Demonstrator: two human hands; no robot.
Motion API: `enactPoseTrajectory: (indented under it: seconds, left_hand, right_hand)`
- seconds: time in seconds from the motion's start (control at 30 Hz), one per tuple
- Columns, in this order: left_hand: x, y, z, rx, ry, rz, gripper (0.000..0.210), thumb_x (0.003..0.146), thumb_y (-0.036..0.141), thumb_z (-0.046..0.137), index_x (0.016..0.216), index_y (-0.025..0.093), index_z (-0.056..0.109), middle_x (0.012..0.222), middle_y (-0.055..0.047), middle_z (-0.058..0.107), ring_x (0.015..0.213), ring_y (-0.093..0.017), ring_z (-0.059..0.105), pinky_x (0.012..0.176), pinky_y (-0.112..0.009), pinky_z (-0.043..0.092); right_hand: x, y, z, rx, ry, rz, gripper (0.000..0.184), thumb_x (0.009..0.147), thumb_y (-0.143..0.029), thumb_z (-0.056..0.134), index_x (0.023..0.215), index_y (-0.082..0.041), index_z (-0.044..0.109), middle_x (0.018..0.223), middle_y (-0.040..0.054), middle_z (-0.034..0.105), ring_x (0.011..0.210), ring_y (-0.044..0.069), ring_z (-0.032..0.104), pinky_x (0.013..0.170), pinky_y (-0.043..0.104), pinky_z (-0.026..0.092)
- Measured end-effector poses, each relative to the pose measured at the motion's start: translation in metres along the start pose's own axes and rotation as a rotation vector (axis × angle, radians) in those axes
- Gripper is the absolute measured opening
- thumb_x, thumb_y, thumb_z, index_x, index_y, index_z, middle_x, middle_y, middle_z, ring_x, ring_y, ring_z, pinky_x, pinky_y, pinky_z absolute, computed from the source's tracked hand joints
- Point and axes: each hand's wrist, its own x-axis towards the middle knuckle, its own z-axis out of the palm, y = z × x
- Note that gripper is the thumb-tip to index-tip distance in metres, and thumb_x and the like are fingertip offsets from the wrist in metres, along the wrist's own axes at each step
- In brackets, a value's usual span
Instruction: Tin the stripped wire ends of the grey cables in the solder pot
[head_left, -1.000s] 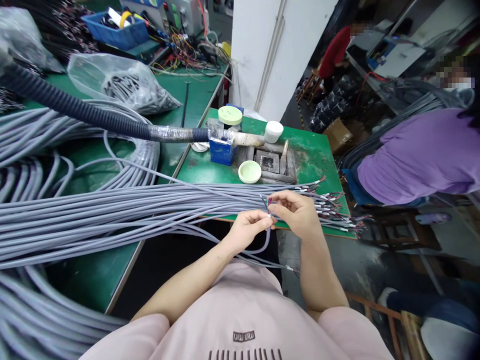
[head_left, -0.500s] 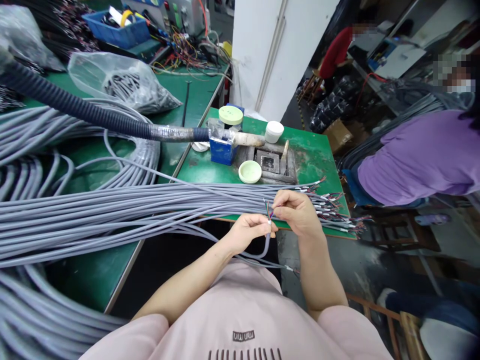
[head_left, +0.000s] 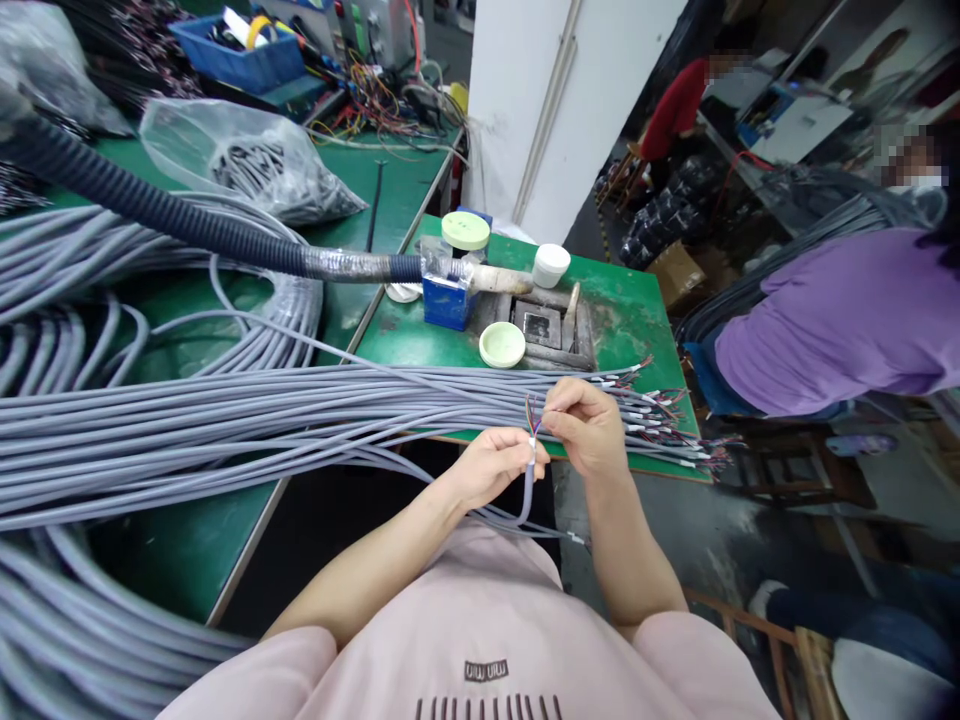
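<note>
My left hand [head_left: 495, 465] pinches a grey cable [head_left: 528, 490] just below its stripped end, which points upward. Thin coloured wires [head_left: 532, 418] fan out of a white band at that end. The fingertips of my right hand [head_left: 589, 420] are closed on one of these wires, which looks purple or blue. Behind both hands a thick bundle of grey cables [head_left: 300, 410] lies across the green table. Its stripped ends [head_left: 667, 410], with white bands and coloured wires, reach the right edge. Another banded cable end [head_left: 576, 538] hangs below my hands.
Beyond the bundle are a solder pot [head_left: 538, 325], a pale green dish [head_left: 502, 344], a white tub [head_left: 551, 265] and a blue box [head_left: 448, 302]. A dark ribbed hose [head_left: 225, 235] crosses from the left. Coiled cables lie left; a person in purple [head_left: 840, 310] sits right.
Both hands and the cable end have shifted slightly left. The coloured wires now stand more spread above the white band, while both hands keep their grip.
</note>
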Motion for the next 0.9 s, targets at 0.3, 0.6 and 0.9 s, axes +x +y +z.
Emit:
enactPoseTrajectory:
  seconds: [0.3,0.6,0.9]
  left_hand:
    - [-0.001,-0.004,0.001,-0.008,-0.001,-0.076,0.044,0.052,0.047,0.089,0.062,0.010,0.068,0.056,-0.003,0.060,0.052,-0.010,0.054,0.057,-0.023,0.042]
    - [0.001,-0.002,0.001,0.126,0.212,0.119,0.039,0.056,0.046,0.087,0.063,0.013,0.068,0.066,-0.004,0.068,0.059,-0.011,0.057,0.065,-0.025,0.044]
    - [0.012,-0.002,0.010,0.221,0.252,0.278,0.041,0.060,0.048,0.084,0.060,0.012,0.063,0.060,0.000,0.061,0.059,-0.009,0.052,0.064,-0.023,0.044]
  right_hand:
    - [-0.004,0.010,0.012,-0.085,0.107,-0.097,0.016,0.064,-0.018,0.075,0.061,-0.022,0.060,0.057,-0.0040,0.047,0.056,0.012,0.048,0.052,0.026,0.040]
    - [0.007,-0.026,-0.008,-0.111,0.259,-0.181,0.011,0.071,-0.012,0.065,0.068,-0.022,0.062,0.056,-0.0058,0.048,0.045,0.008,0.041,0.043,0.022,0.031]
    - [-0.011,-0.029,0.020,-0.919,0.063,-0.200,0.008,0.079,-0.022,0.070,0.075,-0.021,0.063,0.072,-0.0012,0.059,0.060,0.012,0.051,0.053,0.025,0.040]
